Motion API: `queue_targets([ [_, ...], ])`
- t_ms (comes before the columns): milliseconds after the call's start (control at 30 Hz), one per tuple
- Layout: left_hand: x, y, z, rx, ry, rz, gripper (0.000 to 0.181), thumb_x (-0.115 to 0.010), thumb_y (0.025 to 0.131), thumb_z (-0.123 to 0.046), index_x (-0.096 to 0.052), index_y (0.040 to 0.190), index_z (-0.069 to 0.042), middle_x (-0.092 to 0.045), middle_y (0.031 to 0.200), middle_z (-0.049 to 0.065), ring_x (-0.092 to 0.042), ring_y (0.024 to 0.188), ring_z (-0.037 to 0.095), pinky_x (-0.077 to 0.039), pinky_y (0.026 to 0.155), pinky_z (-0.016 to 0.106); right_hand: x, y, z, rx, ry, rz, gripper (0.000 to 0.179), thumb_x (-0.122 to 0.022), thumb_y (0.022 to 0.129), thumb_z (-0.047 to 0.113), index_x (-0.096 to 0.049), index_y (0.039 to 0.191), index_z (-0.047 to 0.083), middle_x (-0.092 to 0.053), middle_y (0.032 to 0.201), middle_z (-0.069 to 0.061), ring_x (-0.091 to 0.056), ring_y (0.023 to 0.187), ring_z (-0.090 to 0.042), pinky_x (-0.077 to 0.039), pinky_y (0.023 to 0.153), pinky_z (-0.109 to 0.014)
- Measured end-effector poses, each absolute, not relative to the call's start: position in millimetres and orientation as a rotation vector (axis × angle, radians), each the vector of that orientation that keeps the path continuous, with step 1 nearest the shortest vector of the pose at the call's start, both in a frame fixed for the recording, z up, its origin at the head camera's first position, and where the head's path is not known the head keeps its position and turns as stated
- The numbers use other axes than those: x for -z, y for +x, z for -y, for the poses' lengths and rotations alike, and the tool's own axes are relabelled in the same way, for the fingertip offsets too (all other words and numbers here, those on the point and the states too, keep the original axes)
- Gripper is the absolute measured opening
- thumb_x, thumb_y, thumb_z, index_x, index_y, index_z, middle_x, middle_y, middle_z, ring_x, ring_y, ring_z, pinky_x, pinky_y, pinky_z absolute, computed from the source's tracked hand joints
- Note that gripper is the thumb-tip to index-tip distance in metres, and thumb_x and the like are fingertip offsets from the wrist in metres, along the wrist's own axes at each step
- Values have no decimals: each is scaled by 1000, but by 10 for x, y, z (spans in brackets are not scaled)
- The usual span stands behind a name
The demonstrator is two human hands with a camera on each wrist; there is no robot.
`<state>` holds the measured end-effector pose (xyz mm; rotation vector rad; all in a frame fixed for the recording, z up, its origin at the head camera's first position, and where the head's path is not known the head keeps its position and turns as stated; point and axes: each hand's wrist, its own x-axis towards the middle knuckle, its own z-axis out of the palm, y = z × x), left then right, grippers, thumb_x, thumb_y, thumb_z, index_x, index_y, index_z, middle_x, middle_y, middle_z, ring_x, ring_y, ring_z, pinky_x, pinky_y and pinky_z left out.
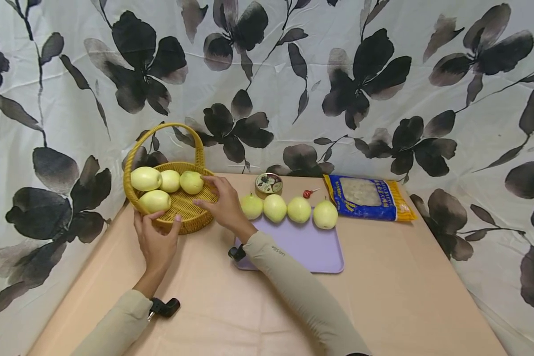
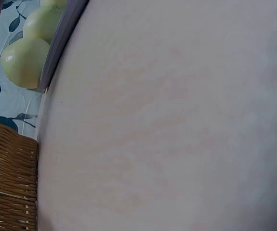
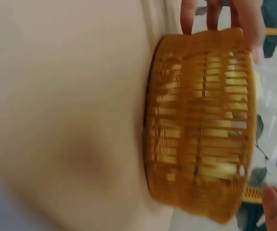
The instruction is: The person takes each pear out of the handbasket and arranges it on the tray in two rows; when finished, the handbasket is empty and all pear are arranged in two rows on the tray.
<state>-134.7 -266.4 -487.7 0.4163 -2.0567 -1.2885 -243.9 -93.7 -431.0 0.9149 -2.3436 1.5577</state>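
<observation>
A yellow woven basket [image 1: 191, 225] with a tall hoop handle stands at the left back of the table, holding several pale green pears [image 1: 146, 178]. My left hand [image 1: 155, 244] holds its front rim, with fingers along the outer wall, as the right wrist view shows. Over the basket's right rim my right hand [image 1: 227, 202] is spread. Its forefinger reaches the edge of the rightmost pear [image 1: 191, 182] there, and its thumb points inward. In the right wrist view, fingertips [image 3: 273, 207] of that hand stand apart beside the handle.
A lilac tray [image 1: 302, 252] lies right of the basket, with several pears [image 1: 299, 210] along its back edge, partly under my right forearm. Behind it are a round tin [image 1: 269, 183] and a small red object [image 1: 307, 194]. A blue and yellow packet [image 1: 369, 198] lies at the back right.
</observation>
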Motion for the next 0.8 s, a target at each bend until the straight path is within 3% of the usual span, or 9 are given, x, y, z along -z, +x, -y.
queue_targets([
  [133, 4878, -1344, 2664, 1282, 418, 2060, 53, -82, 93, -30, -58, 130, 0, -6, 180, 5, -18, 164, 33, -34, 118, 63, 4335, -2493, 1157, -1525, 943, 2362, 69, -89, 87, 26, -59, 147, 14, -62, 140, -13, -63, 131, -24, -51, 103, -15],
  [400, 4886, -1344, 2650, 1298, 421, 2052, 53, -83, 93, -27, -58, 129, 3, -7, 180, 8, -17, 164, 34, -35, 118, 63, 4389, -2638, 1429, -1521, 944, 2407, 66, -88, 89, 21, -59, 147, 11, -61, 144, -14, -61, 133, -30, -56, 107, -39],
  [633, 4875, -1352, 2639, 1285, 439, 2065, 53, -81, 94, -30, -58, 131, 1, -6, 180, 6, -23, 161, 31, -45, 100, 50, 4321, -2769, 1541, -1299, 874, 2595, 68, -86, 91, 32, -56, 150, 18, -61, 150, -4, -55, 141, -21, -43, 117, -33],
  [800, 4873, -1347, 2655, 1296, 437, 2066, 54, -81, 94, -31, -58, 131, 1, -4, 180, 7, -19, 163, 33, -42, 110, 56, 4292, -2828, 1574, -1238, 873, 2673, 73, -87, 90, 30, -53, 154, 17, -60, 154, -1, -52, 145, -22, -38, 122, -36],
])
